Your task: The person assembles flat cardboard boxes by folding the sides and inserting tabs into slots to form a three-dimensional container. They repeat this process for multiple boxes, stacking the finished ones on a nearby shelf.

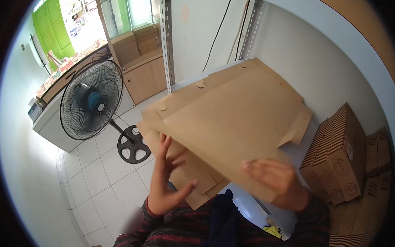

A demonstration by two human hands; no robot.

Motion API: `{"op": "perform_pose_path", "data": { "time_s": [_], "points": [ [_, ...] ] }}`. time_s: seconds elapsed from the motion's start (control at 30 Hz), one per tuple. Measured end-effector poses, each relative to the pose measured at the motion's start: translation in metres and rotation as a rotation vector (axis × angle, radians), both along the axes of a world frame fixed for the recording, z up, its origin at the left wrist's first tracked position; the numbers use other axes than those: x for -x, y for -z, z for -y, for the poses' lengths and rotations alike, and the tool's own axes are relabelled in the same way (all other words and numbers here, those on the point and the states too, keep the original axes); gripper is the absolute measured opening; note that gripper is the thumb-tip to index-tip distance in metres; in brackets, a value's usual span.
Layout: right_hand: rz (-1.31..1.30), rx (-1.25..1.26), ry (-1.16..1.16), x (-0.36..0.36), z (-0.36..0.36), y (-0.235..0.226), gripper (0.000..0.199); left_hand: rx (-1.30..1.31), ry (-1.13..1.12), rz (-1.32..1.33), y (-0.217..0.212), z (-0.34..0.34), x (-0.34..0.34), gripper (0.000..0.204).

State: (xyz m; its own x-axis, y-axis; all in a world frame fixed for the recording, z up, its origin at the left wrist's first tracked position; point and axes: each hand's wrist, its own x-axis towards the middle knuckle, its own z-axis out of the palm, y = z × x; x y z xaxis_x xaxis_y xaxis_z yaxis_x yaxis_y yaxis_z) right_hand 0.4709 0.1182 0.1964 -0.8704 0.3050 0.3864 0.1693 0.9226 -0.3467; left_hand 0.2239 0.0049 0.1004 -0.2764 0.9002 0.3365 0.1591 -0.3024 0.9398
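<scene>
A large brown flat cardboard box blank (233, 107) spreads in front of me, with flaps and small half-round cut-outs along its left and far edges. At its near right edge my right hand (276, 178) is closed on the board, its fingers lying over the top and slightly blurred. My left hand (167, 179) is open, fingers and thumb spread, beside the near left edge. Under that raised edge shows another brown cardboard piece (200, 173) with folded flaps. The left fingers partly cover this lower piece.
Stacked folded brown cartons (335, 159) with printed sides stand at the right on the shelf (317, 123). A black standing fan (94, 100) is on the tiled floor to the left. Metal shelf posts (166, 44) rise behind the cardboard. Yellow cloth (272, 231) lies low near my body.
</scene>
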Motion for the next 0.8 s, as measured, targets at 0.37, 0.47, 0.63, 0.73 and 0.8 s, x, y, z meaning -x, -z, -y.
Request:
{"op": "perform_pose_path", "data": {
  "time_s": [0.37,0.47,0.63,0.73,0.8],
  "points": [
    [0.229,-0.029,-0.065,-0.004,-0.001,0.035,0.032,0.020,-0.208,-0.402,0.007,0.002,-0.003,0.063],
    [0.313,0.071,-0.091,-0.014,-0.014,0.028,0.019,0.074,-0.252,-0.411,0.006,0.003,0.003,0.053],
    [0.320,0.361,-0.100,-0.017,-0.033,0.022,0.015,0.135,0.036,-0.591,-0.013,0.007,0.011,0.042],
    [0.241,0.243,0.009,-0.003,-0.035,0.040,0.024,0.161,0.236,-0.608,-0.014,0.010,0.010,0.038],
    [0.127,0.100,0.068,0.004,-0.031,0.060,0.031,0.164,0.296,-0.618,-0.016,0.010,0.005,0.038]
  ]
}}
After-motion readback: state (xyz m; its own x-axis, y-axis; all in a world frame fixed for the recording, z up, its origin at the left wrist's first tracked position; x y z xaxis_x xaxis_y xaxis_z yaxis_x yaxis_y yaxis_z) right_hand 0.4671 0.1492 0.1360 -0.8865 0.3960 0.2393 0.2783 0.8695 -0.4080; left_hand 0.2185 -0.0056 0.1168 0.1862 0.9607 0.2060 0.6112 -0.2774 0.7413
